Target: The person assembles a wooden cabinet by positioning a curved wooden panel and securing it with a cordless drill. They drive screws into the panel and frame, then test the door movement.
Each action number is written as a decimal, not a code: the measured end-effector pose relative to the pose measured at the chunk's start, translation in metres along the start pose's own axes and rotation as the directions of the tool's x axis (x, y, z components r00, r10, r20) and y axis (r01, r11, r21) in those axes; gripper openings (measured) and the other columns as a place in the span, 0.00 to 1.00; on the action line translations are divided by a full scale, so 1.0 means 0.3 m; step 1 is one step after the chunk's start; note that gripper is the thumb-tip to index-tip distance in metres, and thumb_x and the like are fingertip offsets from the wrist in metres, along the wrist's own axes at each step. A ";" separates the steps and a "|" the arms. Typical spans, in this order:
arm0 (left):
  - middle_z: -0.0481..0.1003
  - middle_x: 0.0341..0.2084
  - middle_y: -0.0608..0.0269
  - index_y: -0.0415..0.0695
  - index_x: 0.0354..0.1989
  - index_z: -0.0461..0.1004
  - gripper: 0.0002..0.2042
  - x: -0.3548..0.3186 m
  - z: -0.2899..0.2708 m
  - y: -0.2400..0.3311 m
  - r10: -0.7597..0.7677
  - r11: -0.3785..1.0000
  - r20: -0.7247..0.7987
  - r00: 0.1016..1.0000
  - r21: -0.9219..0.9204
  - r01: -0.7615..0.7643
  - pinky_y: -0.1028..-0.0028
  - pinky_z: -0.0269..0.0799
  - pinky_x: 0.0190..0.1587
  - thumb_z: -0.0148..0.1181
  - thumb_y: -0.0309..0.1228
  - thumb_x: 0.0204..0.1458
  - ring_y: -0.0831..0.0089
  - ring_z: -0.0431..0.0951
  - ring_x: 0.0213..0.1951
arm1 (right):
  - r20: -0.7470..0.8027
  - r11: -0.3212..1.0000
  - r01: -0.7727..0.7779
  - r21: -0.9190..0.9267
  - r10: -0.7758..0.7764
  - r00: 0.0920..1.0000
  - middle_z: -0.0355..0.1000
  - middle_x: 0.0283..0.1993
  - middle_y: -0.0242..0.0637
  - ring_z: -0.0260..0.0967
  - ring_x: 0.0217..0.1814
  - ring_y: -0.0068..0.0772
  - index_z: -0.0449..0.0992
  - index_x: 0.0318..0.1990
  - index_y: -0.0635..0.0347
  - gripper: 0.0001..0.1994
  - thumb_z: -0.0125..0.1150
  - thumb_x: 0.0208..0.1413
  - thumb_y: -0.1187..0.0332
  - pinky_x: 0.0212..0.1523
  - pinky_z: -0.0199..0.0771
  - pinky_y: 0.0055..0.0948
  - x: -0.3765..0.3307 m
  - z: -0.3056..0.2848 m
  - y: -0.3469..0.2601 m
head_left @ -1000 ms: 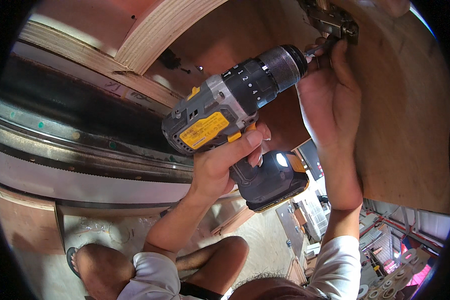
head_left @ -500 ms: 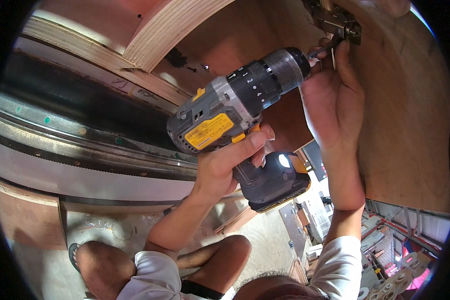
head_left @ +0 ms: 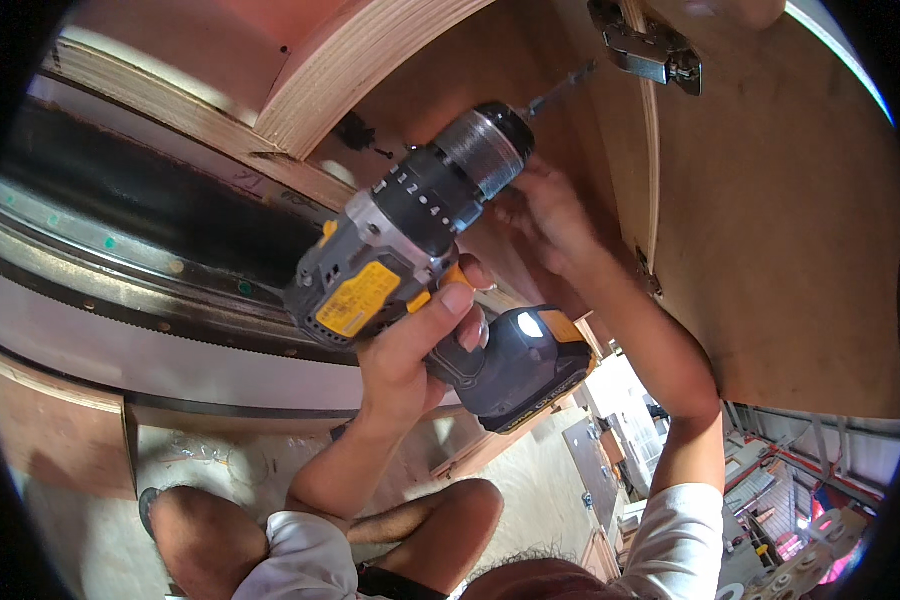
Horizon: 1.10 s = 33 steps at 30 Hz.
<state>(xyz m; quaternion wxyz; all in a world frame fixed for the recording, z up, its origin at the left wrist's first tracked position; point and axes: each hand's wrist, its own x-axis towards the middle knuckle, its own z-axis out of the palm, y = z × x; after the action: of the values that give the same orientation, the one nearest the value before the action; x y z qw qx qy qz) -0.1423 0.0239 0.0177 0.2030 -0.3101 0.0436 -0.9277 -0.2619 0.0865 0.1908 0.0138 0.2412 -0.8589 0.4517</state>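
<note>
My left hand (head_left: 410, 350) grips a grey, black and yellow cordless drill (head_left: 410, 210) by its handle, a finger at the trigger. A long thin bit (head_left: 560, 88) sticks out of the chuck, pointing up and right, its tip apart from the metal hinge (head_left: 655, 50). That hinge is fixed to a wooden door panel (head_left: 780, 230). Just below the chuck is my right hand (head_left: 560, 220), reaching into the cabinet. Its fingers are blurred and partly behind the drill, so what they hold, if anything, does not show.
A second hinge (head_left: 648, 272) sits lower on the door's edge. Wooden framing (head_left: 340, 70) runs across the upper left, above a long metal rail (head_left: 150, 260). A small dark fitting (head_left: 355, 132) lies inside the cabinet. Clear plastic (head_left: 195, 450) is on the floor.
The drill has moved left in my left hand, and its bit has come away from the hinge. My right hand has left the bit and dropped down and left into the cabinet.
</note>
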 end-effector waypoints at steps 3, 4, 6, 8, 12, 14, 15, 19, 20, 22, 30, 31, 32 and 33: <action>0.73 0.41 0.59 0.44 0.56 0.64 0.17 0.033 0.009 0.033 -0.012 0.999 0.083 0.996 -0.050 0.017 0.73 0.70 0.35 0.56 0.29 0.60 0.80 0.70 0.27 | 0.045 0.966 0.001 -0.260 0.011 0.999 0.74 0.45 0.33 0.70 0.46 0.28 0.74 0.53 0.60 0.14 0.55 0.61 0.68 0.49 0.70 0.28 0.047 -0.016 0.099; 0.73 0.42 0.58 0.43 0.56 0.64 0.17 0.043 0.020 0.040 -0.030 0.997 0.092 0.995 -0.069 0.037 0.73 0.70 0.35 0.56 0.29 0.60 0.80 0.70 0.27 | 0.079 0.941 0.041 -0.336 -0.015 0.997 0.74 0.47 0.32 0.71 0.48 0.30 0.73 0.56 0.59 0.16 0.55 0.61 0.66 0.52 0.69 0.28 0.059 -0.030 0.122; 0.73 0.42 0.58 0.43 0.57 0.64 0.18 0.053 0.036 0.068 -0.049 0.993 0.096 0.994 -0.102 0.059 0.73 0.70 0.34 0.56 0.29 0.59 0.80 0.70 0.27 | 0.221 0.942 0.081 -0.327 -0.007 0.975 0.74 0.48 0.34 0.71 0.49 0.31 0.72 0.56 0.60 0.17 0.55 0.61 0.66 0.52 0.69 0.28 0.007 0.009 0.095; 0.74 0.44 0.56 0.43 0.57 0.64 0.18 0.083 0.052 0.076 -0.075 0.995 0.118 0.990 -0.059 0.082 0.73 0.70 0.34 0.55 0.29 0.59 0.80 0.70 0.27 | 0.278 0.863 0.249 -0.440 -0.133 0.951 0.74 0.49 0.37 0.71 0.49 0.32 0.73 0.56 0.60 0.17 0.54 0.61 0.67 0.53 0.69 0.30 -0.017 0.010 0.063; 0.76 0.44 0.54 0.43 0.55 0.67 0.15 0.121 0.066 0.068 -0.093 0.993 0.137 0.986 -0.056 0.101 0.73 0.71 0.34 0.55 0.29 0.59 0.79 0.70 0.26 | 0.107 0.890 0.415 -0.186 -0.402 0.909 0.73 0.54 0.39 0.71 0.52 0.31 0.72 0.58 0.59 0.17 0.52 0.63 0.66 0.55 0.68 0.36 -0.073 0.060 -0.051; 0.76 0.44 0.54 0.43 0.54 0.68 0.15 0.120 0.056 0.070 -0.111 0.984 0.159 0.981 -0.123 0.131 0.73 0.71 0.33 0.55 0.29 0.59 0.79 0.70 0.26 | 0.083 0.896 0.414 0.158 -0.430 0.899 0.72 0.56 0.37 0.70 0.55 0.30 0.71 0.59 0.57 0.18 0.51 0.65 0.62 0.57 0.67 0.37 -0.106 0.106 -0.135; 0.76 0.44 0.54 0.43 0.55 0.68 0.15 0.118 0.057 0.071 -0.104 0.985 0.151 0.983 -0.123 0.123 0.73 0.71 0.33 0.55 0.29 0.59 0.79 0.70 0.26 | 0.150 0.858 0.455 0.238 -0.496 0.855 0.72 0.56 0.36 0.69 0.56 0.30 0.71 0.59 0.57 0.18 0.51 0.66 0.60 0.58 0.66 0.36 -0.106 0.103 -0.176; 0.76 0.44 0.54 0.43 0.55 0.68 0.15 0.119 0.055 0.068 -0.078 0.996 0.117 0.990 -0.042 0.084 0.73 0.72 0.33 0.55 0.29 0.59 0.79 0.70 0.26 | 0.275 0.777 0.492 0.393 -0.610 0.743 0.71 0.57 0.33 0.65 0.61 0.27 0.70 0.58 0.56 0.20 0.49 0.68 0.53 0.61 0.62 0.33 -0.144 0.113 -0.276; 0.76 0.44 0.54 0.43 0.54 0.68 0.15 0.125 0.053 0.067 -0.071 0.997 0.108 0.992 -0.001 0.071 0.73 0.72 0.33 0.55 0.29 0.59 0.79 0.70 0.26 | 0.264 0.784 0.495 0.376 -0.602 0.753 0.70 0.59 0.34 0.65 0.62 0.27 0.69 0.60 0.57 0.21 0.48 0.69 0.53 0.62 0.61 0.33 -0.144 0.114 -0.278; 0.76 0.44 0.54 0.43 0.55 0.68 0.15 0.142 0.055 0.053 -0.088 0.995 0.119 0.989 -0.037 0.093 0.72 0.72 0.33 0.56 0.29 0.59 0.79 0.70 0.26 | 0.242 0.796 0.498 0.343 -0.587 0.772 0.67 0.63 0.37 0.64 0.63 0.27 0.65 0.63 0.59 0.23 0.45 0.70 0.54 0.63 0.61 0.34 -0.143 0.115 -0.279; 0.77 0.36 0.57 0.39 0.48 0.71 0.14 0.154 0.063 0.047 -0.100 0.981 0.090 0.991 -0.155 0.113 0.76 0.69 0.31 0.63 0.26 0.55 0.77 0.72 0.26 | 0.162 0.811 0.540 0.226 -0.578 0.800 0.68 0.62 0.38 0.66 0.61 0.27 0.66 0.62 0.55 0.18 0.48 0.70 0.57 0.63 0.63 0.36 -0.127 0.125 -0.267; 0.77 0.36 0.57 0.39 0.48 0.71 0.14 0.154 0.061 0.047 -0.100 0.982 0.091 0.991 -0.154 0.113 0.76 0.69 0.30 0.63 0.26 0.55 0.76 0.72 0.26 | 0.169 0.810 0.542 0.224 -0.580 0.797 0.68 0.62 0.38 0.66 0.61 0.27 0.67 0.61 0.55 0.18 0.48 0.70 0.57 0.63 0.63 0.37 -0.129 0.126 -0.268; 0.77 0.36 0.57 0.39 0.48 0.71 0.14 0.154 0.059 0.047 -0.099 0.982 0.091 0.991 -0.151 0.112 0.76 0.69 0.30 0.63 0.26 0.55 0.76 0.72 0.26 | 0.171 0.811 0.541 0.224 -0.579 0.797 0.68 0.62 0.38 0.66 0.61 0.28 0.67 0.61 0.55 0.18 0.48 0.70 0.57 0.63 0.63 0.37 -0.129 0.125 -0.268; 0.77 0.36 0.56 0.39 0.48 0.71 0.14 0.154 0.059 0.045 -0.095 0.981 0.095 0.991 -0.161 0.109 0.76 0.69 0.30 0.63 0.26 0.55 0.76 0.72 0.26 | 0.174 0.812 0.540 0.224 -0.578 0.797 0.68 0.62 0.38 0.66 0.61 0.28 0.67 0.61 0.55 0.18 0.48 0.70 0.58 0.63 0.63 0.37 -0.128 0.125 -0.270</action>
<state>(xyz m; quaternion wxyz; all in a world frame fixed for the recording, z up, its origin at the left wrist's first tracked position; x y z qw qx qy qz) -0.1607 -0.0063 0.0549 0.1302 -0.3679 0.0958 -0.9157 -0.1862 0.0342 0.2216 0.0261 0.5360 -0.7046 0.4643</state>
